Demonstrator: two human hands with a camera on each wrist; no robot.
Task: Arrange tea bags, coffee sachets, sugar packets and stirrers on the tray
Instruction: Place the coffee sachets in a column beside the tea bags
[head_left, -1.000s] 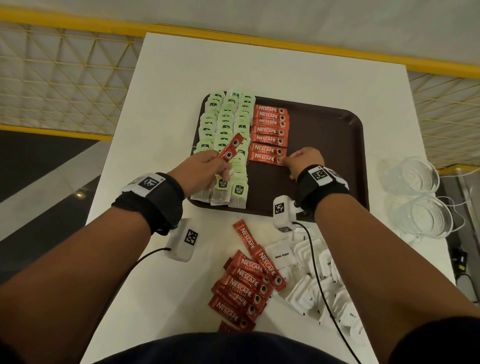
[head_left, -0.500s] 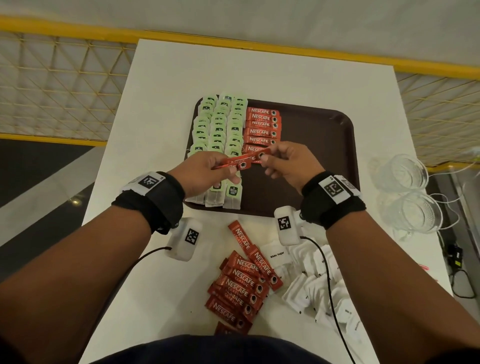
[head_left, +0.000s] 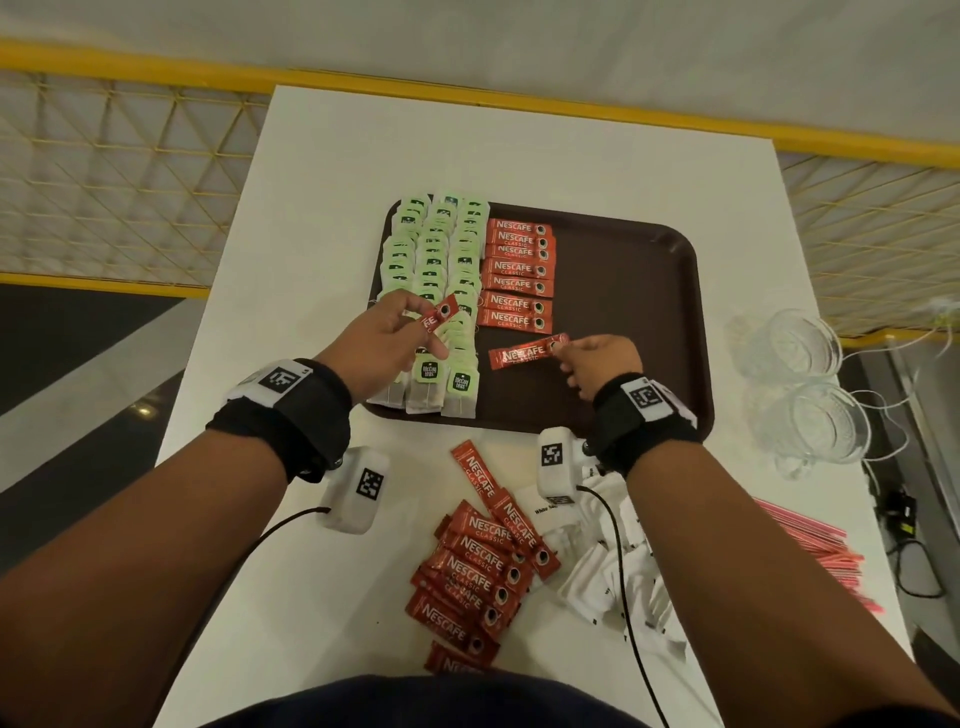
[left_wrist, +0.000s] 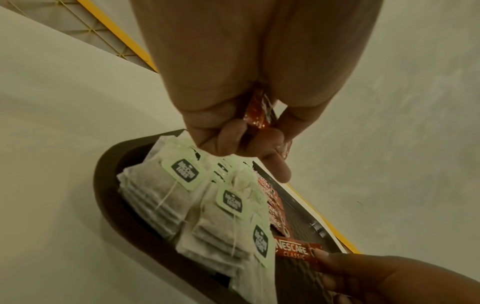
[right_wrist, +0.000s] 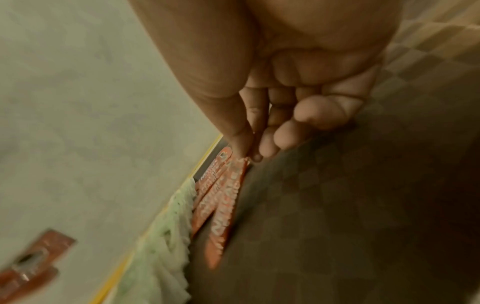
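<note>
Over the brown tray (head_left: 649, 291), right hand (head_left: 597, 364) pinches a coffee sachet (head_left: 524, 353) toward six o'clock of the sachet row (head_left: 517, 275); left hand (head_left: 379, 338) grips, seemingly, several sachets (left_wrist: 259, 111) per its wrist view; right wrist view blurred.

Both my forearms reach forward, each wrist wrapped in a black band carrying a white marker block. My left hand (head_left: 382, 338) hovers with its back turned up, the fingers (left_wrist: 231, 142) curled in and the thumb closing against them to pinch one end of a coffee sachet (head_left: 440, 315), which sticks out tilted up to the right. My right hand (head_left: 597, 361) sits lower and further right, knuckles up, its thumb and forefinger pinching the right end of a second sachet (head_left: 524, 353). The other fingers (right_wrist: 280, 135) of that hand are loosely bent beneath the palm. My two hands are apart, not touching.
</note>
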